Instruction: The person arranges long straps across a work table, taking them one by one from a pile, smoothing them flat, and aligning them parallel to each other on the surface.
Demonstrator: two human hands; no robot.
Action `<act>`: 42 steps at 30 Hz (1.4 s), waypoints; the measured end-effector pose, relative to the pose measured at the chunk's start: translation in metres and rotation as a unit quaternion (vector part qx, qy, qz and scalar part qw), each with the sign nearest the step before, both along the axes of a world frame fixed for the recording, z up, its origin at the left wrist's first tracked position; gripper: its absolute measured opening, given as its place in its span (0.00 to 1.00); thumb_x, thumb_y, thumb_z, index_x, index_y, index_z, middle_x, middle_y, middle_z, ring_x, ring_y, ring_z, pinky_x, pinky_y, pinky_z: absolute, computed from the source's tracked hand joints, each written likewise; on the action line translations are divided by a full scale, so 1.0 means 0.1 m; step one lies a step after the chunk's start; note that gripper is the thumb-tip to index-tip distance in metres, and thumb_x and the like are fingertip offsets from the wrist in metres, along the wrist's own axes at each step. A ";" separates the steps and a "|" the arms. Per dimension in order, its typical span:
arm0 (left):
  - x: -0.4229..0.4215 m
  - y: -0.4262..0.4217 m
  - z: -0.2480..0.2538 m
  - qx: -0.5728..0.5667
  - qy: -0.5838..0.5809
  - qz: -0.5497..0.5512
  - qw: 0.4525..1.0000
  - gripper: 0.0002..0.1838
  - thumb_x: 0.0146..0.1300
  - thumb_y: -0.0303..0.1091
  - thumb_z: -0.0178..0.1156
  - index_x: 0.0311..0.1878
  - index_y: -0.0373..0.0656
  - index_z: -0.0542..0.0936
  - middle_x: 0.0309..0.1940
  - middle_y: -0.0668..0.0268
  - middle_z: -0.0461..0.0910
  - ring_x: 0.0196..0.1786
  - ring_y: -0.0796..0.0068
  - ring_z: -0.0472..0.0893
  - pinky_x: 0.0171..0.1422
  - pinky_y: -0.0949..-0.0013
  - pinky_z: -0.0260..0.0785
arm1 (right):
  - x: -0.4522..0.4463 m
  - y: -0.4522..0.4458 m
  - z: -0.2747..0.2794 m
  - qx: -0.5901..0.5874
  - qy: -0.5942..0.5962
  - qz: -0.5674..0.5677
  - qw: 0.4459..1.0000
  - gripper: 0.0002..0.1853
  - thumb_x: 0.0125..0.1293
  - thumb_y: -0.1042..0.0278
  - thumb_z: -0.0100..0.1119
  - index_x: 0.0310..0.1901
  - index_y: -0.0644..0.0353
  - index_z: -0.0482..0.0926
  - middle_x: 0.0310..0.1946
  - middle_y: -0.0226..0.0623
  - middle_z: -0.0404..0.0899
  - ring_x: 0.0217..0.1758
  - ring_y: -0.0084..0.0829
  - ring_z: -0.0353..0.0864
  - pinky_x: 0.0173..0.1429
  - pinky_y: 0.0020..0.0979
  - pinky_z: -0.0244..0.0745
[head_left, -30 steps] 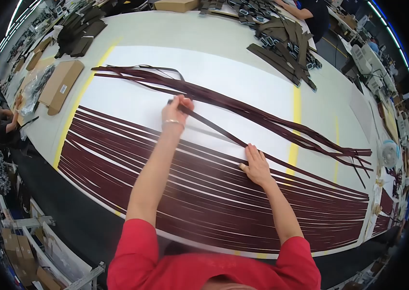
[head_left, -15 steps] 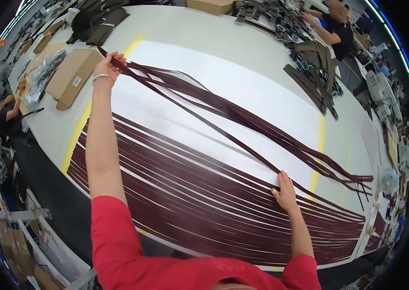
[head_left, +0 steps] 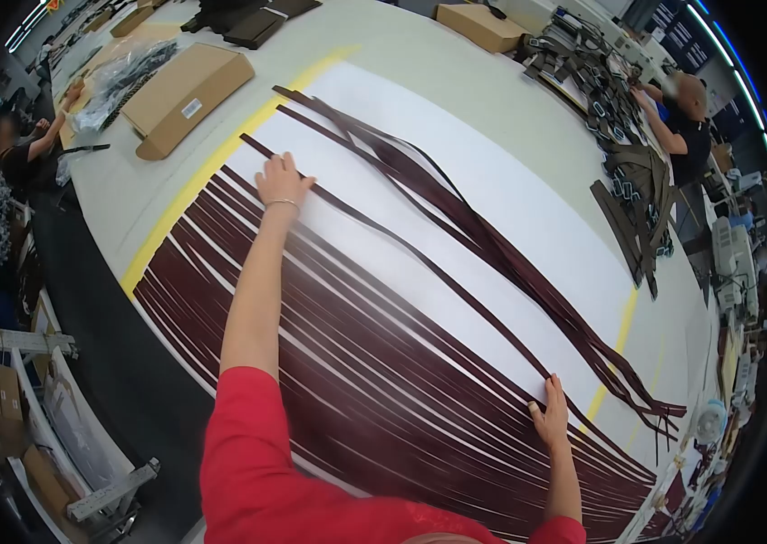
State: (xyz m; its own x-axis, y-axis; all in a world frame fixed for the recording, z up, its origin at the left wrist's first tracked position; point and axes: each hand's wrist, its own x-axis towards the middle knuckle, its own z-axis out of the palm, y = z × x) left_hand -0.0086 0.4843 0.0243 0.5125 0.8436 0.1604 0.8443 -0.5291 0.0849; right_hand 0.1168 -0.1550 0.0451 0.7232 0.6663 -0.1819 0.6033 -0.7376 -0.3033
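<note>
A single dark maroon strip (head_left: pixel 419 247) runs in a slight curve across the white sheet (head_left: pixel 361 118). My left hand (head_left: pixel 284 183) lies on this strip near its left end, fingers spread and pressing down. Farther right, my right hand (head_left: pixel 550 415) rests on the same strip with fingers stretched out and thumb apart. Nearer my body, many similar maroon strips (head_left: pixel 347 349) lie side by side in close rows. Beyond the single strip, a loose bundle of strips (head_left: pixel 492 240) stretches diagonally over the sheet, its left ends fanned out.
Yellow lines (head_left: pixel 186 213) mark the table at both ends of the sheet. A cardboard box (head_left: pixel 186 95) stands at the left, another box (head_left: pixel 483 27) at the back. Dark straps with buckles (head_left: pixel 632 181) pile up at the right, where a person (head_left: pixel 687 127) works. Another person (head_left: pixel 21 150) is at far left.
My left hand has come down from holding the raised strip end and now lies flat on it. The strip's left end has settled onto the sheet. The camera view has shifted.
</note>
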 end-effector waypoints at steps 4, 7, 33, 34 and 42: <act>0.00 -0.24 -0.23 -0.077 0.042 -0.043 0.995 0.45 0.58 0.67 0.44 0.68 0.40 0.55 0.69 0.54 0.52 0.73 0.62 0.47 0.72 0.50 0.38 | 0.02 -0.04 -0.02 -0.010 -0.028 0.002 1.000 0.29 0.61 0.64 0.53 0.63 0.63 0.61 0.64 0.48 0.60 0.68 0.50 0.56 0.69 0.47 0.51; -0.02 -0.36 -0.22 -0.119 0.059 -0.014 0.991 0.48 0.58 0.68 0.42 0.68 0.36 0.53 0.70 0.53 0.49 0.73 0.61 0.46 0.73 0.50 0.35 | 0.07 -0.15 -0.06 -0.057 -0.043 0.022 0.997 0.27 0.63 0.62 0.50 0.63 0.60 0.61 0.64 0.45 0.60 0.68 0.47 0.56 0.69 0.50 0.49; -0.05 -1.13 -0.12 -0.114 0.190 0.007 0.975 0.47 0.61 0.69 0.37 0.71 0.41 0.45 0.73 0.58 0.40 0.75 0.64 0.37 0.72 0.43 0.31 | -0.06 -0.55 -0.12 0.045 -0.143 0.025 0.988 0.25 0.55 0.58 0.59 0.54 0.56 0.70 0.58 0.38 0.69 0.58 0.43 0.68 0.57 0.43 0.63; -0.03 -1.22 -0.20 -0.103 0.199 -0.017 0.974 0.46 0.61 0.69 0.36 0.71 0.42 0.44 0.73 0.58 0.40 0.75 0.65 0.37 0.72 0.43 0.31 | -0.07 -0.57 -0.16 0.042 -0.157 0.026 0.986 0.25 0.55 0.56 0.59 0.54 0.56 0.70 0.57 0.38 0.69 0.57 0.42 0.68 0.56 0.43 0.63; 0.02 -1.47 -0.23 -0.025 0.210 -0.016 0.977 0.39 0.65 0.61 0.39 0.71 0.47 0.46 0.73 0.63 0.42 0.74 0.65 0.41 0.70 0.41 0.35 | 0.26 -0.87 -0.19 0.086 -0.094 0.011 0.992 0.19 0.55 0.63 0.58 0.49 0.55 0.74 0.50 0.38 0.72 0.51 0.36 0.72 0.54 0.39 0.64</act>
State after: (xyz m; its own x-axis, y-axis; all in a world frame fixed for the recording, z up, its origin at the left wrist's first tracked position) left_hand -0.0064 0.3377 0.0017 0.5503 0.8275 -0.1110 0.7933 -0.5597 -0.2394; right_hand 0.1433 -0.2416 0.0259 0.7182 0.6921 0.0726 0.6767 -0.6702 -0.3049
